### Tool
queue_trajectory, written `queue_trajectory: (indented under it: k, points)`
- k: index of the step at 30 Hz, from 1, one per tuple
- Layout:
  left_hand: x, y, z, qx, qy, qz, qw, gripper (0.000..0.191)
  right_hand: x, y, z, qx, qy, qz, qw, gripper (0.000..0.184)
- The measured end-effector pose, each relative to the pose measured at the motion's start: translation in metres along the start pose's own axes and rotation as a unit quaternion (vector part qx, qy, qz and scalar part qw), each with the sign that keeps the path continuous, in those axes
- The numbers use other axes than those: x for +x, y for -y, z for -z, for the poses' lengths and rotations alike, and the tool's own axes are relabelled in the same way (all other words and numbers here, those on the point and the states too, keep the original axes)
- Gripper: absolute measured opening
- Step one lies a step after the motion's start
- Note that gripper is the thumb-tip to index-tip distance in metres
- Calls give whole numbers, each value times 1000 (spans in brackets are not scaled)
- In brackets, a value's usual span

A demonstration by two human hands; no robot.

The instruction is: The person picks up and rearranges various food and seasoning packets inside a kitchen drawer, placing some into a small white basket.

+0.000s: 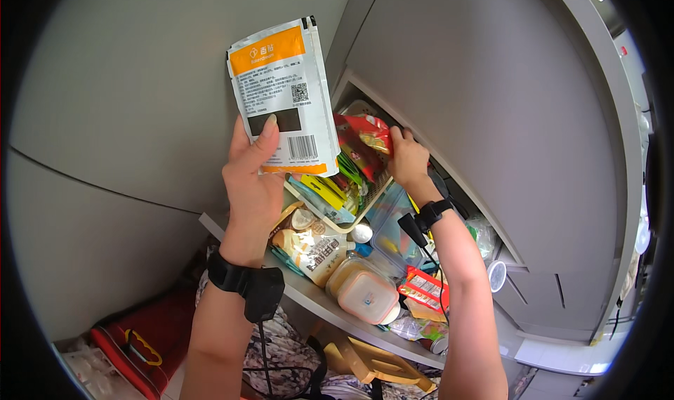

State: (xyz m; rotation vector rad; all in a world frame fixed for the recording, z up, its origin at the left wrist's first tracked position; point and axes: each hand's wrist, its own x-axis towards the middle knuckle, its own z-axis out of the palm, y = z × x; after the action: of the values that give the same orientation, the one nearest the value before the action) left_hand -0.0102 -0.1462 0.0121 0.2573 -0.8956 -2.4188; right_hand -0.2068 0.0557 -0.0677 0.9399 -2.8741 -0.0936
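Note:
My left hand point(258, 163) holds up a flat white and orange foil packet point(276, 94) that bears printing and a barcode, its thumb across the front. Behind and to the right, my right hand point(409, 155) reaches into an open drawer, its fingers at the edge of a red plastic packet point(371, 131). The fingertips are partly hidden, and whether they grip it is unclear. That packet lies in a cream plastic basket point(345, 227) with green and yellow packets point(324, 192). A black band is worn on each wrist.
Nearer in the drawer point(337, 315) lie a spouted pouch point(310, 242), a lidded food container point(368, 297), a blue-tinted clear box point(389, 226) and a red-edged packet point(425, 289). Grey cabinet panels point(489, 115) rise on both sides. A red bag point(152, 337) stands below left, and wooden slats point(379, 360) show beneath.

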Motion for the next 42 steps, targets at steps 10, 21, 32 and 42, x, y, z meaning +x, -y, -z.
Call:
queue_trajectory:
  k: [10,21,32,42]
  points:
    - [-6,-4,1,-7,-47,-11,999,42,62,20,-49,-32,188,-124,974,23]
    - [0,5,3,19,-33,17,999,28,44,5,-28,329,138,-75,931,101]
    - [0,8,-2,4,-2,44,999,28,49,6,-46,113,123,-14,986,73]
    - [5,8,-5,28,22,30,999,32,41,12,-65,220,52,22,974,38]
